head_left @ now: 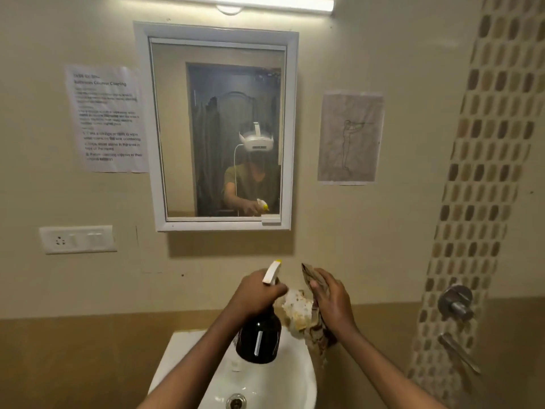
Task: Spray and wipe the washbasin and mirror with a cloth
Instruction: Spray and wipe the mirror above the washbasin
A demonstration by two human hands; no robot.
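My left hand (253,293) grips a dark brown spray bottle (259,339) by its white trigger head, nozzle tilted up toward the mirror (218,93). My right hand (331,299) holds a patterned brown and cream cloth (298,312) that hangs down beside the bottle. Both hands are raised over the white washbasin (274,379), whose drain (236,401) shows at the bottom edge. The white-framed mirror hangs on the wall above and reflects a person wearing a headset and the bottle.
A printed instruction sheet (107,119) is taped left of the mirror and a sketch on paper (351,137) to its right. A switch and socket plate (77,239) sits lower left. Metal taps (456,302) stick out of the tiled strip at right. A tube light (236,4) glows above.
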